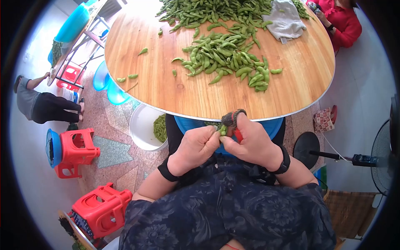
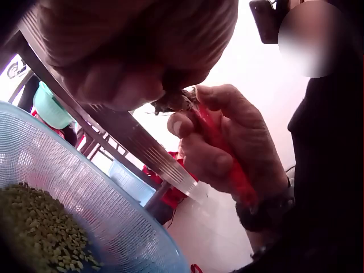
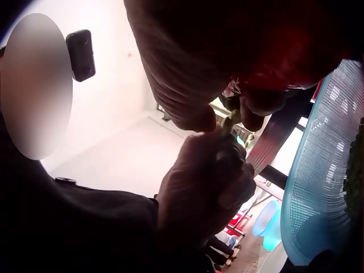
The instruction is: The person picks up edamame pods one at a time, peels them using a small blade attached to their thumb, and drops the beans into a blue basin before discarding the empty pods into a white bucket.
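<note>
Both hands meet just below the table's near edge in the head view. The left hand (image 1: 196, 146) pinches a green pod (image 1: 223, 131) between thumb and fingers. The right hand (image 1: 254, 143) touches the pod's other side with its thumb, its fingers curled round a red-handled object (image 1: 238, 135); a dark patterned wrap (image 1: 233, 118) covers a finger. In the left wrist view the red handle (image 2: 213, 128) lies across the right palm. Below the hands, a blue mesh basket (image 2: 128, 219) holds shelled beans (image 2: 45, 230). The object's tip is too dark to tell.
Pods (image 1: 216, 54) are heaped on the wooden table (image 1: 141, 83), beside a grey cloth (image 1: 284, 21). A white basin (image 1: 139, 133) with pods stands at left, red stools (image 1: 102, 210) behind it, a fan (image 1: 377, 160) at right. Two other people are at the sides.
</note>
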`<state>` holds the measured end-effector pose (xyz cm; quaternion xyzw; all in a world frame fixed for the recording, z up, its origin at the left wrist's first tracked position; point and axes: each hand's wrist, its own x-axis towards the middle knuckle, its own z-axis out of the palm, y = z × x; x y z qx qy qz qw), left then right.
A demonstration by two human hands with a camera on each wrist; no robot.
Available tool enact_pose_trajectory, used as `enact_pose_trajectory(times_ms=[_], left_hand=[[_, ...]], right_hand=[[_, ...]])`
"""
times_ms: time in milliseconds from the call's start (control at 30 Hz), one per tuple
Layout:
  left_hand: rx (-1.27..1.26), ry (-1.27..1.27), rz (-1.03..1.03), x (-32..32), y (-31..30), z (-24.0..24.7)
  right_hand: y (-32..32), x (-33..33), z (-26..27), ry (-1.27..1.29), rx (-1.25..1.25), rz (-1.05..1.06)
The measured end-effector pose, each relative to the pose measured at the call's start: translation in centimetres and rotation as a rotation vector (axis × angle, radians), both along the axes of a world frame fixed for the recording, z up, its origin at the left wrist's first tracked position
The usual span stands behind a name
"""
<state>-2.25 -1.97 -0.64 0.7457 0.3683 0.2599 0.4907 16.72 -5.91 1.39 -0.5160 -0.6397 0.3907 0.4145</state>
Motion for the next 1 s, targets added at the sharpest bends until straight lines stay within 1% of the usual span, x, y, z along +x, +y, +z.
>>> enact_pose_trajectory(times_ms=[67,100,133,167,200,233,267,300,333,400,433,500,567,600,667,700,733,767,800,867,900,967,1000], left_hand=[[0.010,-0.054,-0.114,-0.1,0.1,0.5],[0.010,-0.055,-0.118,-0.2,0.2,0.6],[0.025,-0.048,-0.174,-0.5,0.3,0.6],[0.040,-0.041,-0.229,-0.6,0.3,0.6],[0.037,-0.040,-0.232,-0.5,0.2,0.4],[0.091,-0.032,-0.252,-0.5,0.2,0.0],[0.146,-0.024,-0.271,-0.5,0.2,-0.1],[0.146,-0.024,-0.272,-0.6,0.2,-0.2],[0.152,-0.015,-0.264,-0.6,0.2,-0.2],[0.157,-0.006,-0.254,-0.7,0.2,-0.1],[0.159,0.002,-0.246,-1.0,0.1,0.0],[0.164,0.013,-0.227,-1.6,0.1,0.1],[0.034,0.045,-0.133,-2.4,0.0,0.1],[0.041,0.041,-0.129,-3.0,-0.1,0.2],[0.095,0.129,0.048,-4.9,0.0,0.1],[0.073,0.152,0.176,-6.0,0.1,0.2],[0.076,0.180,0.284,-7.8,0.4,-1.0],[0.109,0.336,0.400,-9.5,0.6,-1.7],[0.201,0.423,0.472,-10.7,0.8,-2.3],[0.336,0.573,0.577,-13.9,0.7,-4.6],[0.340,0.563,0.578,-14.4,0.5,-4.5],[0.204,0.564,0.606,-15.2,0.2,-4.2],[0.203,0.556,0.610,-15.1,0.2,-4.0]], right_hand=[[0.3,0.5,-0.4,-0.188,0.079,0.045],[0.5,0.7,0.2,-0.200,0.034,0.087],[0.6,0.7,0.2,-0.200,0.032,0.083],[0.7,0.7,0.2,-0.206,0.088,0.112],[0.6,0.7,0.2,-0.212,0.143,0.141],[0.5,0.5,0.1,-0.211,0.140,0.139],[0.4,0.3,0.1,-0.272,0.168,0.172],[0.3,0.2,0.1,-0.334,0.196,0.204],[0.4,0.3,-0.1,-0.333,0.196,0.204],[0.6,0.4,-0.7,-0.432,0.255,0.117],[0.6,0.7,-0.8,-0.431,0.254,0.119],[0.8,1.4,-0.9,-0.525,0.248,0.147],[0.5,1.5,-0.7,-0.541,0.301,0.171],[0.3,1.5,-0.3,-0.562,0.352,0.188],[0.0,1.8,0.8,-0.621,0.373,0.186],[0.0,2.1,1.2,-0.664,0.352,0.214],[0.3,2.5,1.5,-0.706,0.330,0.240],[0.7,2.9,1.4,-0.733,0.338,0.229],[1.0,3.1,2.0,-0.740,0.347,0.226],[1.7,3.2,3.9,-0.761,0.158,0.372],[2.1,3.2,4.4,-0.770,0.161,0.369],[2.9,3.1,5.1,-0.833,0.166,0.447],[3.7,3.0,5.1,-0.842,0.168,0.450]])
